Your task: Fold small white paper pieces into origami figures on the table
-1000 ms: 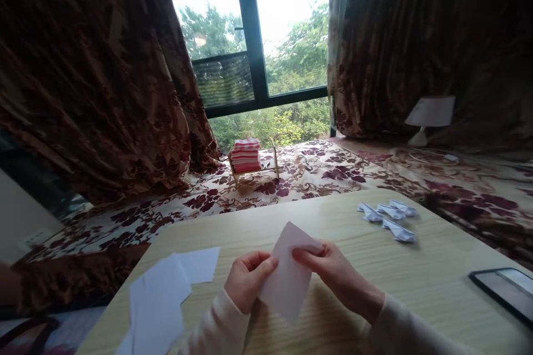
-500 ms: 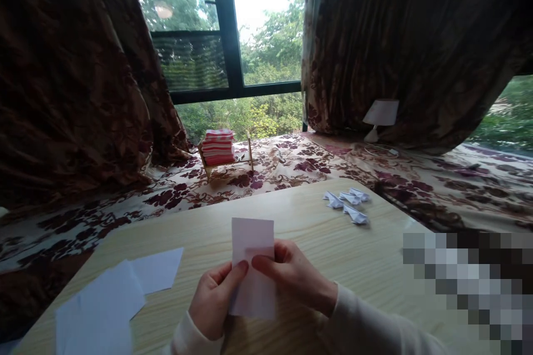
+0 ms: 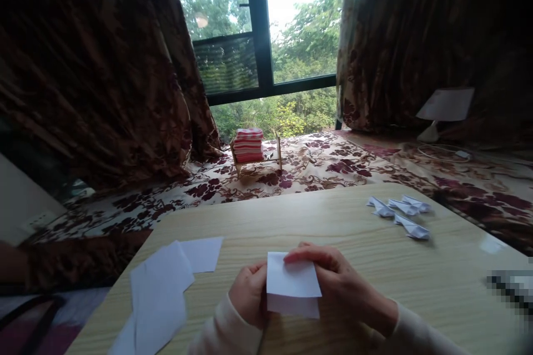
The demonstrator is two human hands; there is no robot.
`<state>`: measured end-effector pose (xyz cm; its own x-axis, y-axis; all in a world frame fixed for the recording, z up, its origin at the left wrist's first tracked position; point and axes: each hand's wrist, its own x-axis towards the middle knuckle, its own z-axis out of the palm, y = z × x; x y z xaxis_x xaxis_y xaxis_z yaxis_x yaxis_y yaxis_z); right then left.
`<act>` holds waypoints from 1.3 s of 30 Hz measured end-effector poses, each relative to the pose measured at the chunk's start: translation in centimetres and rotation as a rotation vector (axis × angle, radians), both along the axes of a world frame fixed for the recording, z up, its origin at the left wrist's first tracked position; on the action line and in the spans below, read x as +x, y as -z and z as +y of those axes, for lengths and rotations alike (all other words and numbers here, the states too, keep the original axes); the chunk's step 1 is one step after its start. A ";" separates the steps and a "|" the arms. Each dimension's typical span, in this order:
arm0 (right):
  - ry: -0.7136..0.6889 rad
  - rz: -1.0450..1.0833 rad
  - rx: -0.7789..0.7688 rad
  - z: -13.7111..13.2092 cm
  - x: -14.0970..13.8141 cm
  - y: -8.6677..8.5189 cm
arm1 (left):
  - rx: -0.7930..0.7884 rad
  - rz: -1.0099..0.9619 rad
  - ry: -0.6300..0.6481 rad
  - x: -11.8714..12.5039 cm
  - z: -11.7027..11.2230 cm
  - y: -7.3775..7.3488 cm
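A small white sheet of paper is held between my two hands above the table. Its upper part is bent over toward me, and a second layer shows below the flap's lower edge. My left hand grips the paper's left edge, with most of its fingers hidden behind the sheet. From the right side, my right hand holds the paper, one finger pressing on the top of the flap. Several folded white paper pieces lie at the table's far right.
Loose white sheets overlap on the left of the pale wooden table. Beyond it, a small wooden rack bears a stack of pink striped cloths on flowered fabric. A white lamp stands at the back right.
The paper, upright and flat before, now has its top part folded down toward me. My right hand's finger has moved onto the fold. The view has turned left.
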<state>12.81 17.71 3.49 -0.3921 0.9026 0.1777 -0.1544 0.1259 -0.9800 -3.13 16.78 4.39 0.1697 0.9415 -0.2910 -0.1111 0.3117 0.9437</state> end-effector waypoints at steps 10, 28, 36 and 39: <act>0.015 -0.097 0.126 -0.4 -0.3 -0.1 | -0.288 -0.448 -0.035 0.0 -0.4 -0.1; -0.001 -0.087 0.090 0.0 -0.3 0.0 | -0.425 -0.506 -0.072 -0.1 -0.4 -1.3; 0.111 -0.021 -0.116 0.4 -0.4 0.6 | -0.307 -0.429 -0.073 -0.4 -0.3 0.6; 0.097 -0.033 -0.159 0.4 -0.3 0.4 | -0.286 -0.435 -0.066 -0.2 -0.4 0.6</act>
<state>12.48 18.09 3.06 -0.3050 0.9522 0.0179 -0.1166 -0.0187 -0.9930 -3.29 16.41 3.81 0.2753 0.8477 -0.4536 -0.5018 0.5291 0.6843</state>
